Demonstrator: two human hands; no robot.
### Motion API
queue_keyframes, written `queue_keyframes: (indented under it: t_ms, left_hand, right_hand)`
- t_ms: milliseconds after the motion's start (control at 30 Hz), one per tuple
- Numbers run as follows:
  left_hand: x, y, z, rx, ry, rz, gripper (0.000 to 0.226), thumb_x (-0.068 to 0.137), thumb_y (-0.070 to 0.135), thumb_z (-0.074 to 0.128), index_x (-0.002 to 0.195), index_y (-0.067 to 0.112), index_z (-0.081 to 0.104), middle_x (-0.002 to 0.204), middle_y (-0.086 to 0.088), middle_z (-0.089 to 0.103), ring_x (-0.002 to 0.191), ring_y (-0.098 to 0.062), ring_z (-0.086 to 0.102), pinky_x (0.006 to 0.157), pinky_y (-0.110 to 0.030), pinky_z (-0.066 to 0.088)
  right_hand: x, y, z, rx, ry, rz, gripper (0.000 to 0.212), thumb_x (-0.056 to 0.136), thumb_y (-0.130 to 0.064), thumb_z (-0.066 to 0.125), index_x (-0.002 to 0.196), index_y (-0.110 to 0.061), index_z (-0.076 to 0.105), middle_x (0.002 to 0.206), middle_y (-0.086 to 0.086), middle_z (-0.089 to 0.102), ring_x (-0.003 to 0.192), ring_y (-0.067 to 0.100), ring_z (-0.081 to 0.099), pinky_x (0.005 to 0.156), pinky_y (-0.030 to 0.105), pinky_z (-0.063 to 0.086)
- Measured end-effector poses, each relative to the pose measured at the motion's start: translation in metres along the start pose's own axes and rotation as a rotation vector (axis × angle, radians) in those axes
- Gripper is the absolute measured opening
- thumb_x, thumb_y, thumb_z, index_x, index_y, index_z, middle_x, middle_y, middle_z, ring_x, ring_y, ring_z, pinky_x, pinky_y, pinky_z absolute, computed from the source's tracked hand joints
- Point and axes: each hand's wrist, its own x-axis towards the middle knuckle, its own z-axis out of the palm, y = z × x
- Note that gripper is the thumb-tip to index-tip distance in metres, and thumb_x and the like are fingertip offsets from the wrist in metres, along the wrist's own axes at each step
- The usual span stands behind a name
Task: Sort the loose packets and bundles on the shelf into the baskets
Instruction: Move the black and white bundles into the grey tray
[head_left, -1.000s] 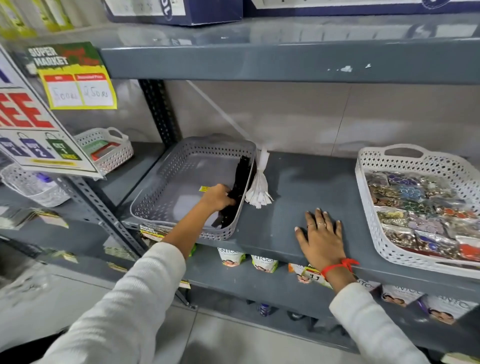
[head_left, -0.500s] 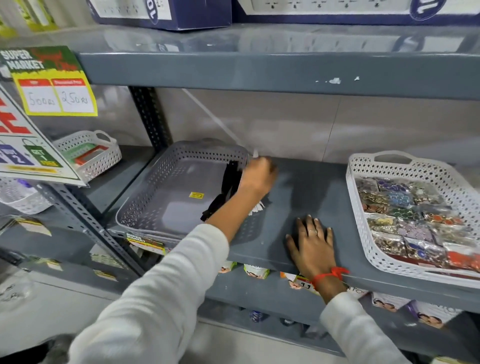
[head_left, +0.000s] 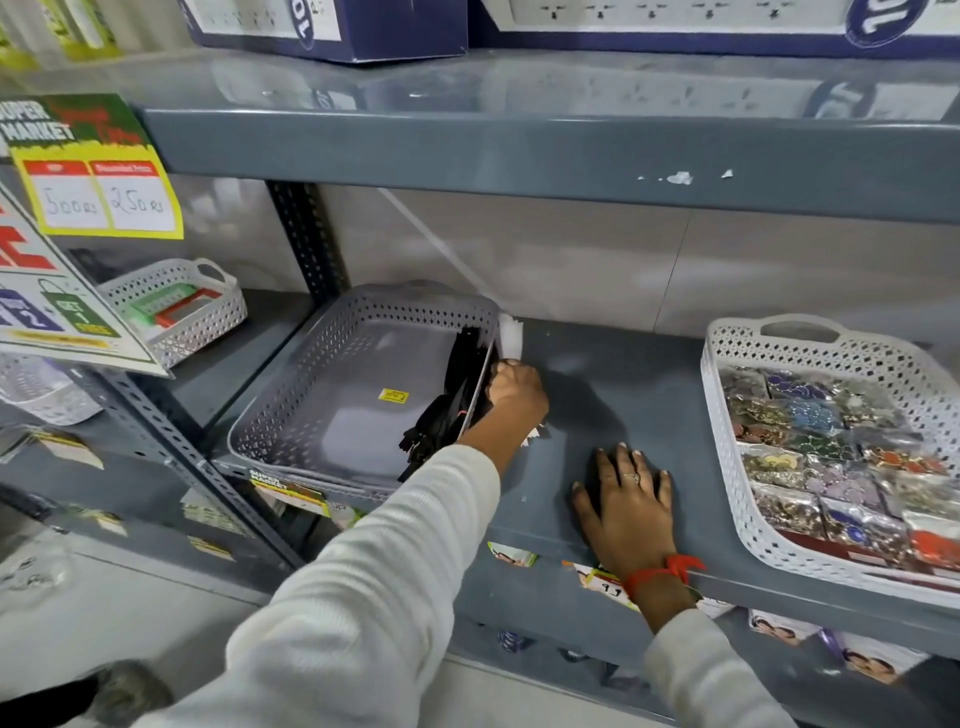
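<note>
- Just right of the grey basket, on the grey shelf, sits a white bundle, its top poking up past the fingers.
- Left hand is curled around that bundle, pretty much closed on it.
- Black bundle leans inside the grey basket's right wall.
- Right hand lies flat and spread open on the shelf, holding nothing.
- Far right, a white basket is full of shiny packets.
</note>
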Motion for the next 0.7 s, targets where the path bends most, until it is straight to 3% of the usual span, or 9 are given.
queue_keyframes:
  t_ms: [133,333,467,567,700]
  left_hand:
    - [-0.009,0.001,-0.009,-0.072,0.048,0.051,0.034,0.090,0.009,0.056,0.122,-0.001,0.055,0.126,-0.017,0.057,0.118,-0.030,0.054,0.090,-0.035,0.049]
    - [-0.024,-0.014,-0.068,-0.287,0.309,0.215,0.027,0.091,0.010,0.050,0.113,-0.005,0.054,0.117,-0.024,0.056,0.100,-0.039,0.060,0.080,-0.038,0.048]
    - [-0.030,-0.045,-0.108,-0.343,0.487,0.238,0.028,0.091,0.008,0.050,0.119,0.001,0.051,0.119,-0.021,0.049,0.098,-0.040,0.058,0.083,-0.038,0.046]
    - [-0.024,-0.078,-0.114,-0.195,0.508,0.210,0.031,0.092,0.008,0.049,0.122,0.000,0.046,0.122,-0.021,0.048,0.102,-0.039,0.056,0.083,-0.040,0.045]
    - [-0.018,-0.116,-0.091,-0.069,0.404,0.147,0.035,0.091,0.004,0.049,0.124,-0.006,0.045,0.122,-0.026,0.050,0.100,-0.044,0.058,0.079,-0.045,0.045]
  right_hand:
    - [-0.002,0.000,-0.001,0.001,0.003,-0.005,0.078,0.078,-0.054,0.016,0.131,-0.012,0.054,0.142,0.016,0.050,0.135,0.034,0.042,0.111,0.057,0.028]
    - [-0.005,-0.001,-0.002,0.022,0.039,-0.007,0.075,0.076,-0.053,0.022,0.126,-0.011,0.058,0.138,0.017,0.054,0.132,0.033,0.046,0.109,0.056,0.031]
    - [-0.004,-0.002,-0.001,0.015,0.048,-0.005,0.073,0.076,-0.051,0.023,0.125,-0.010,0.059,0.137,0.018,0.056,0.131,0.034,0.047,0.108,0.057,0.032]
    - [-0.003,-0.002,-0.001,0.005,0.036,0.007,0.068,0.079,-0.049,0.030,0.127,-0.009,0.058,0.140,0.017,0.053,0.134,0.033,0.044,0.110,0.056,0.030]
    - [-0.003,0.000,-0.002,0.009,0.039,0.019,0.062,0.080,-0.044,0.038,0.128,-0.009,0.057,0.141,0.017,0.052,0.135,0.034,0.042,0.111,0.057,0.029]
